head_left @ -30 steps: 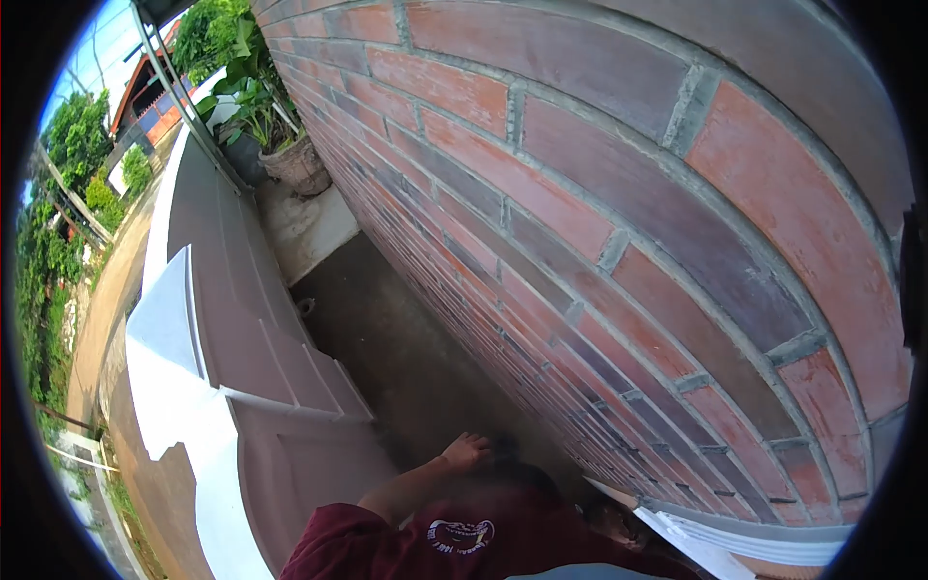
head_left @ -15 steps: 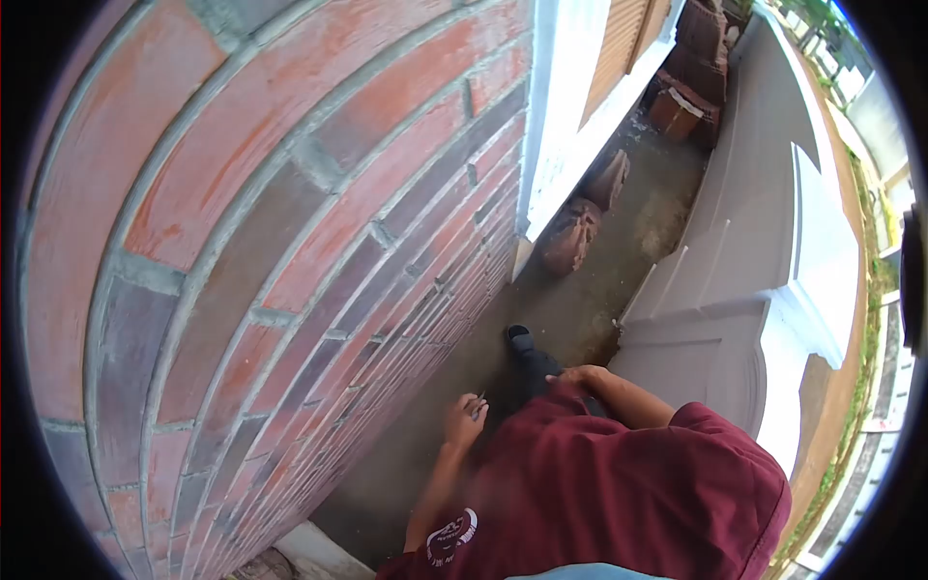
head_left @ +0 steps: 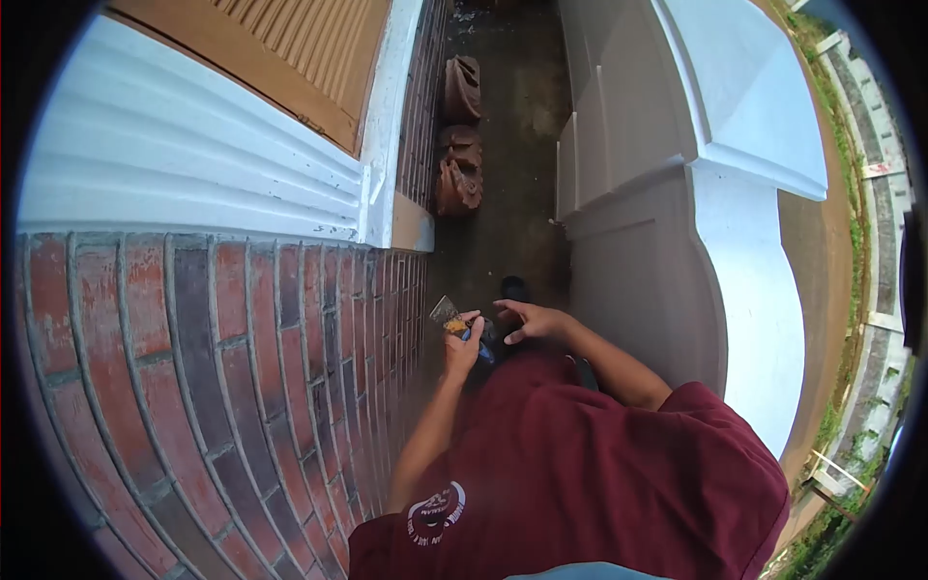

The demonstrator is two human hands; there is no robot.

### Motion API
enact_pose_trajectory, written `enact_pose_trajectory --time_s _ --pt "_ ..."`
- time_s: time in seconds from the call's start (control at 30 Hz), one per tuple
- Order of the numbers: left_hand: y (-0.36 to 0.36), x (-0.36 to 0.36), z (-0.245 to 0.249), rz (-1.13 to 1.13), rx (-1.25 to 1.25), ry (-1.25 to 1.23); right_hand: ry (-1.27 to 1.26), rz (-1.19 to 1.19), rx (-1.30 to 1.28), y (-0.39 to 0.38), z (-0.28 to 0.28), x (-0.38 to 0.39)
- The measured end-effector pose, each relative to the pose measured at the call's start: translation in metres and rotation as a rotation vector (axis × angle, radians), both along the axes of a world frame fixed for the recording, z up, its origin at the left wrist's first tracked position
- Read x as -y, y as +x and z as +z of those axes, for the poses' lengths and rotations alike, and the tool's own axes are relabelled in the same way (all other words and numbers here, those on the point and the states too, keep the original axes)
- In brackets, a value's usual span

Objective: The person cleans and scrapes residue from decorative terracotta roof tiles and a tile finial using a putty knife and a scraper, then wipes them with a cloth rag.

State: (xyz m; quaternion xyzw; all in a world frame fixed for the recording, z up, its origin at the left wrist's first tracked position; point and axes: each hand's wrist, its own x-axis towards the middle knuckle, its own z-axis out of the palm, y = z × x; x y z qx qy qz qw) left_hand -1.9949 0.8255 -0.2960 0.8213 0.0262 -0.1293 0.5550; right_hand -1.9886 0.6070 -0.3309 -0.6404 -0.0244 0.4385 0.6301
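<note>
My left hand [head_left: 462,340] is closed around the blue and yellow handle of a small scraper [head_left: 452,317], whose flat metal blade points up and away from me. My right hand [head_left: 530,320] hovers just to the right of it with fingers spread, one finger pointing toward the tool, holding nothing. Both hands are in front of my dark red shirt [head_left: 580,474], above a dark concrete floor [head_left: 503,222]. A dark shoe [head_left: 513,288] shows just beyond the hands.
A brick wall [head_left: 222,387] runs along my left, with a white window frame [head_left: 193,155] and wooden shutter [head_left: 290,48] above it. Clay pots [head_left: 459,169] lie on the floor ahead. A low grey and white parapet wall [head_left: 667,193] closes the right side.
The view has swung from the brick wall toward the narrow walkway. My left hand has come up holding the scraper, and my right hand has moved in beside it.
</note>
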Motion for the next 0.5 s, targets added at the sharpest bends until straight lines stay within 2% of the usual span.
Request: enact_pose_trajectory --time_s 0.1,0.2,0.23,0.27,0.33,0.37,0.43,0.5 --pt "0.039 0.041 -0.004 0.02 -0.128 -0.139 0.399 -0.168 -0.016 0.018 0.009 0.0" --pt "0.053 0.074 -0.016 0.031 -0.142 -0.244 0.257 -0.291 0.057 0.031 0.017 0.001" --pt "0.056 0.078 -0.014 -0.012 -0.176 -0.206 0.14 -0.323 0.051 0.033 0.02 0.002" --pt "0.061 0.081 -0.016 -0.029 -0.181 -0.184 0.108 -0.385 0.184 0.034 0.008 0.002" --pt "0.063 0.082 -0.022 -0.055 -0.198 -0.137 0.108 -0.452 -0.034 0.039 0.035 0.01" --pt "0.064 0.082 -0.02 -0.083 -0.269 -0.162 0.08 -0.454 -0.058 0.042 0.035 0.012" --pt "0.07 0.08 -0.025 -0.184 -0.211 -0.078 0.026 -0.458 -0.112 0.043 0.035 0.012" --pt "0.077 0.077 -0.021 -0.309 -0.227 0.0 -0.107 -0.498 -0.009 0.042 0.025 0.011"
